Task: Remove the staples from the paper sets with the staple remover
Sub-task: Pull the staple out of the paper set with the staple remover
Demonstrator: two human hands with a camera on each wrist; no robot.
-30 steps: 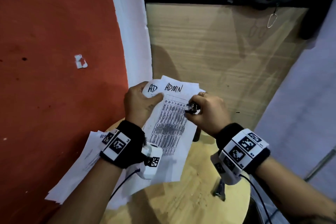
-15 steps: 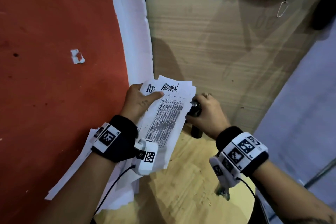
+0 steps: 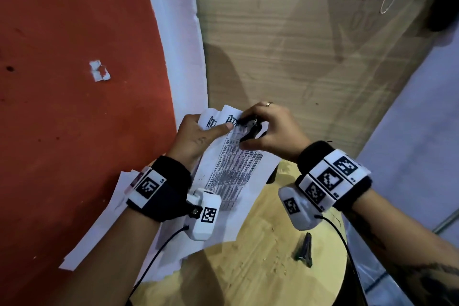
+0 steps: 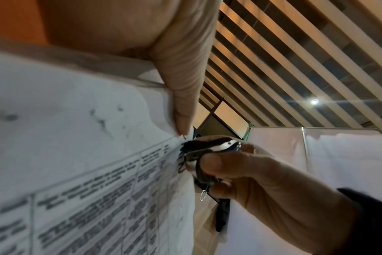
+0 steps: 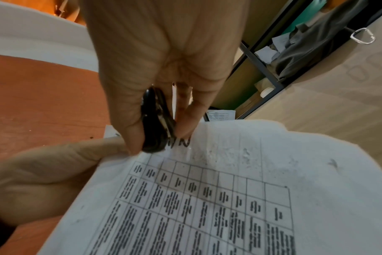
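Observation:
My left hand [image 3: 198,135] grips a printed paper set [image 3: 231,169] near its top edge, thumb [image 4: 183,107] lying across the front. The sheets [image 5: 218,198] carry a table and handwritten letters at the top. My right hand [image 3: 270,131] pinches the black staple remover [image 3: 249,126] between thumb and fingers, its nose against the top of the paper beside my left thumb. In the left wrist view the staple remover [image 4: 209,150] meets the sheet's [image 4: 87,155] top corner, and a small staple [image 4: 184,137] shows just under my thumb tip. In the right wrist view the staple remover [image 5: 155,124] sits over the handwriting.
More loose sheets [image 3: 104,226] lie under my left forearm over the round wooden table's [image 3: 260,268] edge. A black binder clip [image 3: 304,249] stands on the table at the right. A wooden panel [image 3: 298,57] rises behind; red floor [image 3: 74,107] lies left.
My right hand has brought the staple remover from the paper's right side up and left onto its top edge. The left hand has kept its hold on the paper set.

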